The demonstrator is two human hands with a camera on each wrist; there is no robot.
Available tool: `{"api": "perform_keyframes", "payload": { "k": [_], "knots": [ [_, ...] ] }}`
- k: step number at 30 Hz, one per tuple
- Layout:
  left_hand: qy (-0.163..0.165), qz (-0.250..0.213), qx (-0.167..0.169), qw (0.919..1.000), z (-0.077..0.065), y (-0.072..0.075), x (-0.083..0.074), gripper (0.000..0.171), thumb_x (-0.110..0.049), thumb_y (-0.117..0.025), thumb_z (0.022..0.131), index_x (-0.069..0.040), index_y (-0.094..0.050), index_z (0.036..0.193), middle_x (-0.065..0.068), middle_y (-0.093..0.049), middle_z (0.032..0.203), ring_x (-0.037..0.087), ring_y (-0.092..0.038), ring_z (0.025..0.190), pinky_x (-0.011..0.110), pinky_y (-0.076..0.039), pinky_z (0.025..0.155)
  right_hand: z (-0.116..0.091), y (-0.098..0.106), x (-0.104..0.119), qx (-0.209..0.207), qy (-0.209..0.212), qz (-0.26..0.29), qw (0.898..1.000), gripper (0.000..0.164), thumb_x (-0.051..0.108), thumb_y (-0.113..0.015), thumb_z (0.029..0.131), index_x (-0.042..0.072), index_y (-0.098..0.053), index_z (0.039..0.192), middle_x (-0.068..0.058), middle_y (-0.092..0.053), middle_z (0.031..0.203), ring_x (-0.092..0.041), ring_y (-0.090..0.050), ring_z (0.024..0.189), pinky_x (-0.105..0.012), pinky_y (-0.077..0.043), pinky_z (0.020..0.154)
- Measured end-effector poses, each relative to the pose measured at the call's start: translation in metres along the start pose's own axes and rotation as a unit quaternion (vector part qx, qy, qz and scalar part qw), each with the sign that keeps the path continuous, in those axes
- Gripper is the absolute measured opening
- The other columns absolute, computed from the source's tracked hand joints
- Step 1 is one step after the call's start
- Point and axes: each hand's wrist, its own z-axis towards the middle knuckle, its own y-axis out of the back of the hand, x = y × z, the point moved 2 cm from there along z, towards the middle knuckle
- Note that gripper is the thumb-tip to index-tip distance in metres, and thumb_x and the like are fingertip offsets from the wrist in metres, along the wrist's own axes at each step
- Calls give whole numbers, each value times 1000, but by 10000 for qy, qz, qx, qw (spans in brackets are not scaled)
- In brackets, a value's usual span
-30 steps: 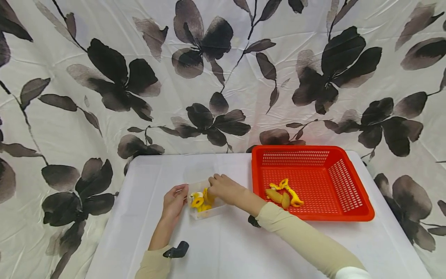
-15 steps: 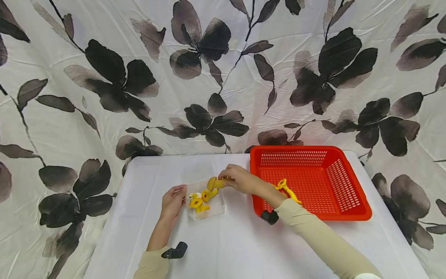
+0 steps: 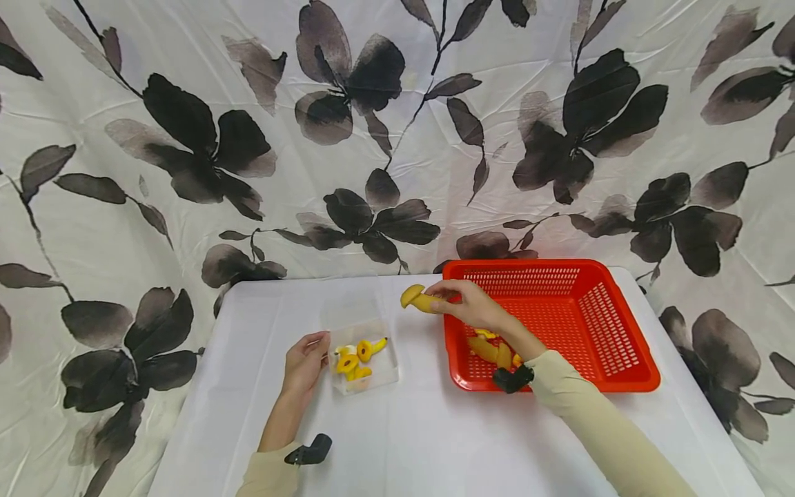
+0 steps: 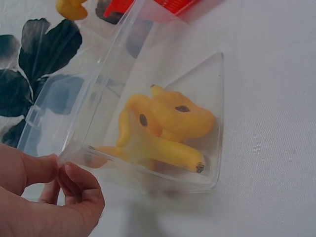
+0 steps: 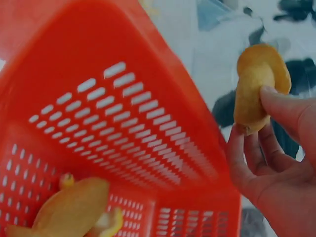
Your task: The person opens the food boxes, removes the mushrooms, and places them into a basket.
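My right hand (image 3: 475, 305) grips a yellow-brown toy mushroom (image 3: 413, 296) by its stem, above the left rim of the red basket (image 3: 559, 324). In the right wrist view, thumb and fingers close round the mushroom (image 5: 253, 98). With thumb and fingertips, my left hand (image 3: 304, 369) pinches the left edge of a clear plastic box (image 3: 386, 373). Inside the box lie several yellow banana-like toys (image 4: 180, 116) with dark spots; the plastic blurs some of them. The basket holds mango-coloured pieces (image 5: 74, 207) and yellow toys, partly hidden by my right wrist.
The box's clear lid (image 3: 350, 310) lies open behind it. Both stand on a white-covered table (image 3: 397, 442), the basket at the right. A floral cloth (image 3: 373, 138) hangs behind the table. Black mounts (image 3: 310, 450) sit on both wrists.
The right hand has lifted the mushroom out of the clear box and moved right with it to the basket's rim. The left hand still holds the box's edge.
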Motion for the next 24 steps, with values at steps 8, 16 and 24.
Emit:
{"api": "perform_keyframes", "payload": {
  "k": [8, 16, 24],
  "knots": [
    [48, 52, -10, 10000, 0, 2, 1, 34, -15, -58, 106, 5, -56, 133, 16, -62, 117, 14, -54, 88, 16, -49, 71, -16, 25, -24, -242, -744, 1069, 9912, 37, 17, -68, 101, 1, -64, 134, -17, -67, 122, -30, -63, 114, -32, -53, 95],
    [-37, 42, -39, 10000, 1, 2, 2, 35, -18, -60, 106, 5, -57, 132, 15, -62, 114, 14, -55, 87, 17, -49, 71, -24, 42, -59, -419, -1192, 1848, 9746, 44, 18, -67, 102, -1, -58, 141, -19, -62, 135, -19, -64, 113, -48, -50, 104],
    [-34, 95, -72, 9999, -2, 1, 1, 35, -18, -59, 106, 5, -57, 133, 20, -60, 121, 16, -54, 90, 17, -49, 73, -31, 56, -84, -410, -1518, 1944, 9682, 49, 21, -66, 103, -2, -54, 144, -19, -54, 143, -17, -61, 115, -35, -52, 101]
  ]
}}
